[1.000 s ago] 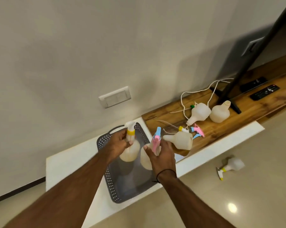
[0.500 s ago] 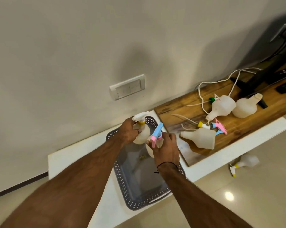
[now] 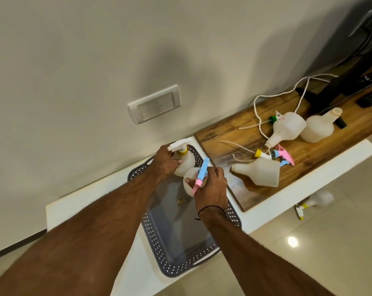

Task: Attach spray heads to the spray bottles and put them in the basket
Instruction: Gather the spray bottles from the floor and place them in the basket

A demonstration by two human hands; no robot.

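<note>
White-headed bottle gripped in left hand, blue-pink-headed bottle in right hand, nozzles wallward.

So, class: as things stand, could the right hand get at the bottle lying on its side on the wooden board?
Probably not yet: the right hand grips a blue-headed bottle. The lying bottle itself sits uncovered, close by.

Two bare forearms with no sleeves seen, left hand unadorned, right hand with a ring worn on one finger, thin black thread band tied around right wrist
</note>
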